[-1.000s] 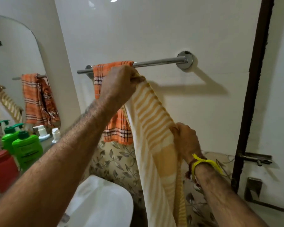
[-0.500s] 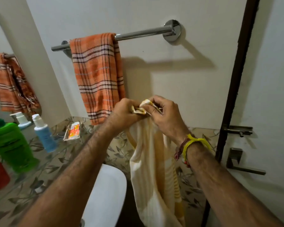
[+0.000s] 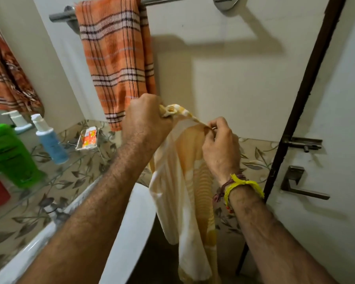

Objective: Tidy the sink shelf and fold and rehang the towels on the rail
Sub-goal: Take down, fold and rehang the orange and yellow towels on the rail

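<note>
A yellow and cream striped towel (image 3: 182,193) hangs down between my hands, below the chrome rail (image 3: 57,17). My left hand (image 3: 146,119) grips a bunched top corner of it. My right hand (image 3: 220,144) pinches the top edge a little to the right, and the edge is stretched between the two hands. An orange checked towel (image 3: 117,64) hangs folded over the left part of the rail. The right part of the rail, up to its wall mount (image 3: 225,2), is bare.
A glass shelf (image 3: 55,173) on the left carries a green pump bottle (image 3: 10,154), a blue bottle (image 3: 49,140) and a small orange packet in a dish (image 3: 88,138). The white sink (image 3: 131,222) lies below. A door with bolt (image 3: 301,142) and handle (image 3: 303,187) stands on the right.
The striped towel came down from the rail to chest height. My hands met at its top edge and have now moved apart, stretching the edge. The view has dropped lower.
</note>
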